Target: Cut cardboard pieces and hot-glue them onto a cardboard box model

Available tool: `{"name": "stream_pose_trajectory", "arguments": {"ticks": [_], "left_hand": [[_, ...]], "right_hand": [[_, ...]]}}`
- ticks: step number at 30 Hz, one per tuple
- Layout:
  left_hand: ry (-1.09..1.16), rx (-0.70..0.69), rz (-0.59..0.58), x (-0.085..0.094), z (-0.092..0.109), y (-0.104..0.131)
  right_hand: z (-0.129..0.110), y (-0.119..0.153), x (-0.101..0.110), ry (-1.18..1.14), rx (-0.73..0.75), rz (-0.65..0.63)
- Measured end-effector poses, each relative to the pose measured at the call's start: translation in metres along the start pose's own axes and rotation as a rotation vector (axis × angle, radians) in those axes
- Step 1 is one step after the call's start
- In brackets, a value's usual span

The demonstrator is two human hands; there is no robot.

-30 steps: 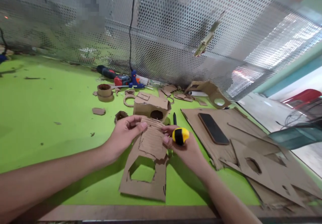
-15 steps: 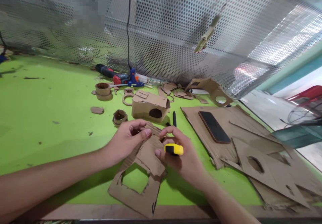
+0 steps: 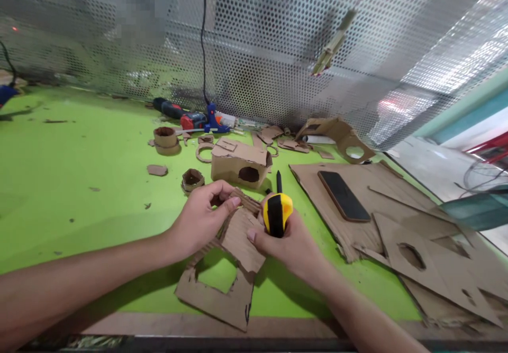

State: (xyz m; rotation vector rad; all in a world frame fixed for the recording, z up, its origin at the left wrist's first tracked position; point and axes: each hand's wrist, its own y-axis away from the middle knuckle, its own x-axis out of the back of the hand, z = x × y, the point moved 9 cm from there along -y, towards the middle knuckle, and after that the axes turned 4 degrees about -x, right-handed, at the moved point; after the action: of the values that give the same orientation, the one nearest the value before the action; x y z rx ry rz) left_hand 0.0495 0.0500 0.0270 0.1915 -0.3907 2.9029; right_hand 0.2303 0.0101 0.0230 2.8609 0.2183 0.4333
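My left hand (image 3: 204,218) is closed, its thumb and fingers pinching the top of a torn, ridged cardboard piece (image 3: 243,239). In my right hand (image 3: 288,242) is a yellow-and-black box cutter (image 3: 278,213), its rounded handle end turned upward; its blade is hidden. The right thumb also presses against the cardboard piece's right edge. Under it lies a flat cardboard sheet (image 3: 214,302) with a large rough-edged hole and black marks at one corner. Just beyond my hands stands a cardboard box (image 3: 240,157) with an oval opening.
A phone (image 3: 343,195) lies on stacked cardboard sheets (image 3: 313,194) at right. Behind are cardboard rings (image 3: 165,141), a black pen (image 3: 279,182), a blue glue gun (image 3: 214,120) and a red-black power tool (image 3: 192,120). A perforated metal screen (image 3: 254,51) borders the green table.
My right hand has tilted the box cutter so its handle end points up, with the hand closer to the cardboard. The cardboard piece has shifted slightly; my left hand keeps its pinch.
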Motion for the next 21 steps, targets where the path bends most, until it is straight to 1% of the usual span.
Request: {"name": "stream_pose_trajectory", "arguments": {"ticks": [2, 4, 6, 9, 11, 13, 15, 19, 21], "left_hand": [[0.019, -0.018, -0.046, -0.002, 0.004, -0.002], [0.033, -0.006, -0.085, -0.004, 0.006, -0.002], [0.056, 0.016, -0.107, -0.005, 0.004, -0.002], [0.136, 0.057, -0.223, -0.017, 0.000, 0.002], [0.135, 0.077, -0.270, -0.022, -0.002, 0.004], [0.083, 0.079, -0.254, -0.021, -0.004, 0.005], [0.052, 0.082, -0.220, -0.019, -0.004, 0.005], [0.068, 0.110, -0.196, -0.018, -0.004, 0.006], [0.084, 0.112, -0.197, -0.019, -0.002, 0.006]], "right_hand": [[0.000, -0.002, 0.005, -0.051, -0.034, -0.027], [-0.002, -0.005, 0.009, -0.090, -0.040, -0.076], [-0.004, -0.006, 0.011, -0.075, -0.034, -0.123], [-0.006, -0.003, 0.008, -0.010, -0.052, -0.146], [-0.008, 0.001, -0.001, 0.011, -0.046, -0.175], [-0.013, 0.005, -0.010, 0.017, -0.009, -0.206], [-0.014, 0.006, -0.014, 0.016, 0.006, -0.219], [-0.007, 0.002, -0.013, -0.031, -0.057, -0.267], [-0.007, -0.001, -0.012, -0.090, -0.043, -0.317]]}}
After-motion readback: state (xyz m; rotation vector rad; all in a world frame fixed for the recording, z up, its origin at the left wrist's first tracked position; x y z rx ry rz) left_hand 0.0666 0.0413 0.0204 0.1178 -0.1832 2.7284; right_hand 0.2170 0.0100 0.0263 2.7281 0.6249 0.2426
